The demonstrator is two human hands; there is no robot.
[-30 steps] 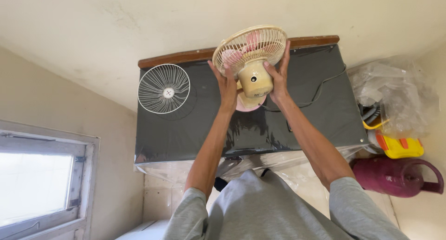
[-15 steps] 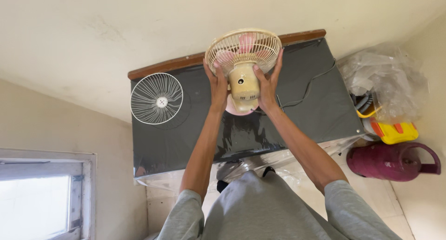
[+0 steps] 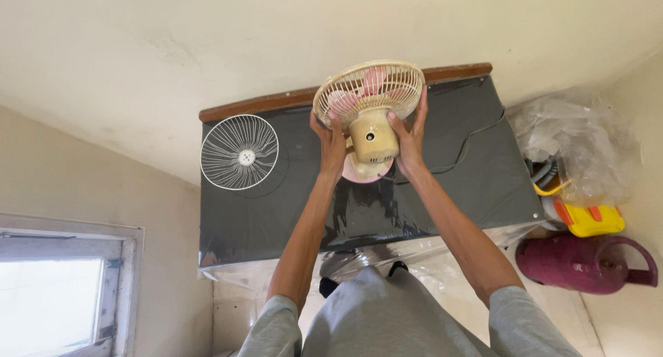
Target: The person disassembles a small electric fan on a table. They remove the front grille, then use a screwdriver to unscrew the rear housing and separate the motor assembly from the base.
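Loose white wire grille (image 3: 239, 152) lies flat on the dark counter (image 3: 290, 205), at 9 o'clock from the fan. Left hand (image 3: 330, 141) grips the cream fan (image 3: 369, 112) on its left side, fingers on the cage rim. Fan sits mid-counter near the back edge, pink blades inside, pink base under the motor. Right hand (image 3: 411, 137) clasps the right side. Cord (image 3: 469, 139) trails toward 3 o'clock. Maroon jug (image 3: 583, 260) on the floor at 4 o'clock.

Both hands, left hand (image 3: 330, 141) and right hand (image 3: 410, 137), grip a cream fan (image 3: 369, 105) above a dark table (image 3: 469, 184). A loose white grille (image 3: 239, 152) lies flat on the table, apart from the fan.
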